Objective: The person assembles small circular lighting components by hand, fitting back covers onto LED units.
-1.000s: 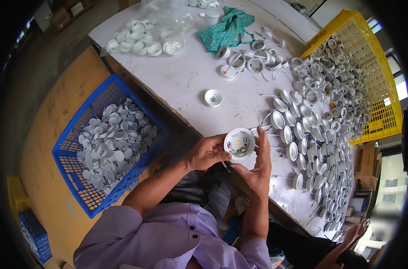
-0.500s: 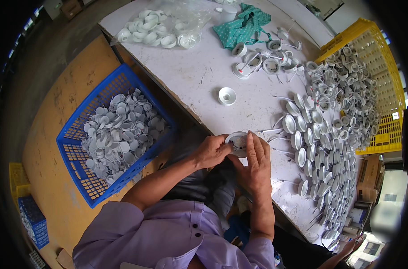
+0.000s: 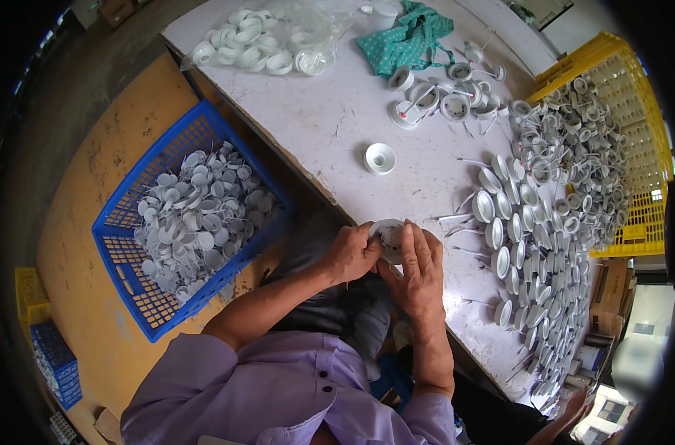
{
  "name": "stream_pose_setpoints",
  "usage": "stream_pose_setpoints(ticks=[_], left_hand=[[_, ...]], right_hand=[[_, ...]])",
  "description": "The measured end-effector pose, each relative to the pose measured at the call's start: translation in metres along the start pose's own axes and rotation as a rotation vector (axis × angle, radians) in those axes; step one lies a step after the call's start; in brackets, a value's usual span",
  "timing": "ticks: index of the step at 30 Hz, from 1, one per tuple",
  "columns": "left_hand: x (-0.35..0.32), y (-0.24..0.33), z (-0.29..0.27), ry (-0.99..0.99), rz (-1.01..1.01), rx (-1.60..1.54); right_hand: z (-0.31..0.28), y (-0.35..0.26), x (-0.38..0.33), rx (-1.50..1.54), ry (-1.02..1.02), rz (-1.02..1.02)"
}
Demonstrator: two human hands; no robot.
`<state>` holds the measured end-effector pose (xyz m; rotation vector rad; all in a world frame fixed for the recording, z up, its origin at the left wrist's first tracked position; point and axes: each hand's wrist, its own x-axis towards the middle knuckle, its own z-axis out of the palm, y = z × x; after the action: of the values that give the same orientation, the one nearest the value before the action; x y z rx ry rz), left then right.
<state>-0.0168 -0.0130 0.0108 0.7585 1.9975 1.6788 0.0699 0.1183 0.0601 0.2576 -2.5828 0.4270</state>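
Both my hands hold one round white lamp housing (image 3: 386, 232) at the table's near edge, its hollow side facing up. My left hand (image 3: 351, 254) pinches the rim from the left, with the thumb reaching inside. Over the right side of the housing bend the fingers of my right hand (image 3: 419, 268), while its thumb lies below. A small pale edge shows by that thumb; what it is I cannot make out. Beyond my hands a single white cup-shaped housing (image 3: 380, 159) stands on the white table (image 3: 315, 133). The inside of the held housing is partly hidden by fingers.
Left, a blue basket (image 3: 118, 271) holds many small white discs with wires. Rows of round white lamps (image 3: 501, 262) fill the table's right side, before a tipped yellow crate (image 3: 567, 72). At the back lie a plastic bag of white rings (image 3: 259, 44) and a green dotted cloth (image 3: 404, 41).
The housing has tilted a little between my hands. My right fingers have drawn in over its rim, and the right thumb has shifted lower. The view has moved slightly.
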Motion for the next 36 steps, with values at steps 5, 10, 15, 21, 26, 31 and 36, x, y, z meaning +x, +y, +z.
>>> stream_pose_setpoints(ticks=[5,10,15,21,26,31,36], left_hand=[[0.001,-0.01,-0.006,-0.031,-0.04,-0.163],[-0.001,-0.009,-0.034,-0.091,-0.284,-0.402],[-0.003,-0.017,-0.055,-0.027,-0.289,-0.637],[-0.008,-0.027,-0.069,0.027,-0.341,-0.632],[-0.007,-0.029,-0.072,0.031,-0.342,-0.628],[-0.001,-0.026,-0.068,0.03,-0.334,-0.613],[0.0,-0.017,-0.059,0.015,-0.327,-0.659]], right_hand=[[0.008,0.001,0.003,0.051,0.002,0.054],[0.004,0.01,0.028,0.262,-0.091,0.15],[0.046,0.076,0.067,0.306,-0.004,0.43],[0.091,0.092,0.09,0.237,-0.056,0.317],[0.087,0.088,0.092,0.296,-0.071,0.402],[0.057,0.069,0.084,0.553,0.0,0.528],[0.034,0.034,0.06,0.535,-0.196,0.28]])
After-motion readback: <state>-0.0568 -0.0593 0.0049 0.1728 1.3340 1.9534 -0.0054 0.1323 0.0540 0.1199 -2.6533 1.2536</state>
